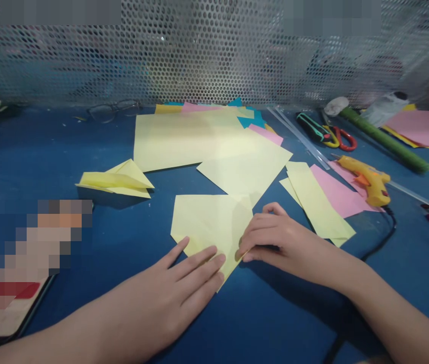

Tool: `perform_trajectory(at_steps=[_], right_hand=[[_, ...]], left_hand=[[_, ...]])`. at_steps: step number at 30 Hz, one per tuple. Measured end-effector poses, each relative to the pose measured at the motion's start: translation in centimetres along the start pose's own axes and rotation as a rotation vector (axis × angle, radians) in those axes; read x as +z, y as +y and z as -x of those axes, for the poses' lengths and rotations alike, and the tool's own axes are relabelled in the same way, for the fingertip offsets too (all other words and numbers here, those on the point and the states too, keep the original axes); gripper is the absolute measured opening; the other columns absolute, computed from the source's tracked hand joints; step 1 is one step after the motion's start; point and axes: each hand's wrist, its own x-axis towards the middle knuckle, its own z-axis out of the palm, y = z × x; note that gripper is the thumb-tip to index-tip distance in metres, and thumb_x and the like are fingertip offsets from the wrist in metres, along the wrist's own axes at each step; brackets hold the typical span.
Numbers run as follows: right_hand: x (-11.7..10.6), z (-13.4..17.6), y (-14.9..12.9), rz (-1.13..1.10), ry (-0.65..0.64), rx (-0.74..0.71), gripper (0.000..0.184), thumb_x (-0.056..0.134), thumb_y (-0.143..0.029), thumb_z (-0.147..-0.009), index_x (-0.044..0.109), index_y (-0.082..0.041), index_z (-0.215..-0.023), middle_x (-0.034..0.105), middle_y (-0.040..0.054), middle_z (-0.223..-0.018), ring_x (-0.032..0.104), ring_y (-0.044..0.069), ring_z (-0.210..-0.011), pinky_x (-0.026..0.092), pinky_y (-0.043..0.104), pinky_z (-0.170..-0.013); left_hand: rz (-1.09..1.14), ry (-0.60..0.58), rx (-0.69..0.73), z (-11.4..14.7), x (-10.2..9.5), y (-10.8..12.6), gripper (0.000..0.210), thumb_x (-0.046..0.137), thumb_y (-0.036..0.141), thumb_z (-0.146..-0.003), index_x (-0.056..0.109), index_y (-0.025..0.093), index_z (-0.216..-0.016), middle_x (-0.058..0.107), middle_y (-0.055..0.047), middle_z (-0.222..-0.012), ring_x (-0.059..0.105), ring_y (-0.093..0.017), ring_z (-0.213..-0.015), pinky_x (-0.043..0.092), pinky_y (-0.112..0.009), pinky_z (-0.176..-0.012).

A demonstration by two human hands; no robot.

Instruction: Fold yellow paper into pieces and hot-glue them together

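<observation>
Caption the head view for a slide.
Left hand spread on a pale-yellow, angular paper sheet, right hand at its right edge, over a flat blue tabletop.

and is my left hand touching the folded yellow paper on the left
Apart. In the head view, blue table shows between the folded yellow paper and the left hand, which rests on the nearest sheet.

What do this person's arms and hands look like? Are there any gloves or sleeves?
No gloves! The left hand and right hand are both bare, with no rings to be seen. No watch or bracelet shows either. The left forearm and right forearm have no sleeves as far as the picture shows.
</observation>
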Motion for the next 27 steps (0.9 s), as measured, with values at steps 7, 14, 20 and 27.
perform_trajectory(at_steps=[7,14,20,27], right_hand=[[2.8,-0.7,-0.5,0.124,0.147,0.140,0.009,0.061,-0.030,-0.097,0.058,-0.021,-0.098,0.070,0.0007,-0.095,0.060,0.017,-0.088,0.034,0.034,-0.081],[3.6,-0.6,-0.7,0.237,0.231,0.271,0.037,0.060,-0.051,-0.092,0.058,-0.020,-0.112,0.062,0.0070,-0.102,0.051,0.027,-0.092,0.034,0.042,-0.083],[3.8,-0.3,0.3,0.372,0.303,0.400,0.060,0.055,-0.061,-0.093,0.052,-0.017,-0.134,0.055,0.0152,-0.121,0.050,0.032,-0.107,0.040,0.049,-0.090],[4.0,-0.5,1.3,0.412,0.391,0.488,0.072,0.049,-0.063,-0.094,0.047,-0.010,-0.142,0.053,0.0232,-0.131,0.048,0.041,-0.116,0.040,0.059,-0.092]], left_hand=[[-0.096,0.041,-0.011,0.2,0.2,0.3,0.043,0.040,0.013,-0.098,0.055,0.013,-0.138,0.055,-0.007,-0.146,0.048,-0.023,-0.136,0.037,-0.040,-0.110],[-0.004,-0.083,-0.008,-0.2,-0.3,0.6,0.062,0.060,0.047,-0.095,0.043,0.019,-0.147,0.045,-0.013,-0.152,0.048,-0.032,-0.137,0.046,-0.049,-0.104],[0.092,-0.229,0.046,0.0,-0.6,-0.3,0.108,0.075,0.068,-0.073,0.025,0.020,-0.155,0.025,-0.014,-0.159,0.036,-0.036,-0.143,0.046,-0.057,-0.105],[0.153,-0.279,0.069,0.0,-0.9,-0.5,0.098,0.069,0.064,-0.082,0.019,0.023,-0.155,0.023,0.000,-0.160,0.031,-0.027,-0.147,0.036,-0.049,-0.114]])
